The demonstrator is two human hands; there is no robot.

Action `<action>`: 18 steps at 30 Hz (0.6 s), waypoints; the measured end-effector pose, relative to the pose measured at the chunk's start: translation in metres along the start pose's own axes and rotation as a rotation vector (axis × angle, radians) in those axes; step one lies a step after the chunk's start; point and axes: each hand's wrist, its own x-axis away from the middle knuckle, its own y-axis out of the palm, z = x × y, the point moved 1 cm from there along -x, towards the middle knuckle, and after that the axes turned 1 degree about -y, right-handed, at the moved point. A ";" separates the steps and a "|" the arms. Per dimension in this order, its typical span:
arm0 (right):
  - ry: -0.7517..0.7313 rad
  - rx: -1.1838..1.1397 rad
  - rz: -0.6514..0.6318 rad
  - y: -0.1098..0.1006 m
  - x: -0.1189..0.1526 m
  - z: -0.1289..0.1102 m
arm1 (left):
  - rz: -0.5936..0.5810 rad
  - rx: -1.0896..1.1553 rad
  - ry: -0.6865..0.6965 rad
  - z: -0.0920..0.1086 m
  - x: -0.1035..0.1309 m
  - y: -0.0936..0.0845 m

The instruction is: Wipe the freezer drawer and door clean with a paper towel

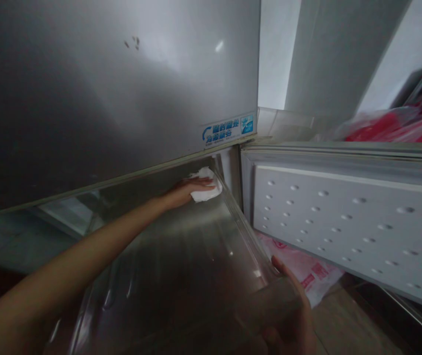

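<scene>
Blue-and-white sticker [228, 130] on steel door [122, 88], Chinese characters (too blurred to read), red print on bag [307, 273] illegible

1 head-worn camera looks forward and down, very close to a steel fridge door [114, 98] filling the upper left of the frame. An open freezer door [344, 222] crosses the right; a clear drawer [196, 266] fills the lower centre.

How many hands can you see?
2. The left hand presses a white cloth at the drawer's far end; the right hand grips its near corner.
</scene>
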 end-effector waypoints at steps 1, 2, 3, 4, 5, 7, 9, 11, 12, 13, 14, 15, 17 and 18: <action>-0.012 0.008 0.006 0.001 0.000 0.000 | -0.015 0.011 0.024 0.009 0.002 0.004; -0.023 0.025 0.007 0.001 0.000 -0.001 | -0.028 0.021 0.049 0.019 0.005 0.008; -0.027 0.039 0.006 0.002 0.000 -0.001 | -0.036 0.026 0.074 0.030 0.009 0.012; -0.028 0.050 0.005 0.002 0.000 -0.002 | -0.042 0.026 0.098 0.042 0.013 0.017; -0.030 0.056 0.008 0.003 0.000 -0.003 | -0.050 0.020 0.121 0.054 0.018 0.021; -0.035 0.057 0.021 0.003 0.000 -0.004 | -0.084 -0.001 0.177 0.081 0.028 0.031; -0.062 0.050 0.031 0.003 -0.001 -0.005 | -0.124 -0.020 0.251 0.109 0.037 0.040; -0.069 0.051 0.011 0.002 -0.002 -0.007 | -0.167 -0.041 0.335 0.133 0.044 0.046; -0.058 0.053 -0.006 0.001 -0.002 -0.008 | -0.180 -0.053 0.374 0.143 0.046 0.048; -0.042 0.055 -0.025 0.000 -0.003 -0.008 | -0.194 -0.065 0.411 0.151 0.048 0.049; -0.030 0.057 -0.042 -0.002 -0.004 -0.009 | -0.209 -0.078 0.442 0.157 0.048 0.049; -0.030 0.058 -0.055 -0.003 -0.004 -0.010 | -0.218 -0.091 0.469 0.161 0.047 0.048; -0.050 0.061 -0.066 -0.005 -0.005 -0.010 | -0.236 -0.121 0.511 0.162 0.044 0.044; -0.059 0.064 -0.070 -0.006 -0.005 -0.011 | -0.250 -0.138 0.531 0.161 0.042 0.042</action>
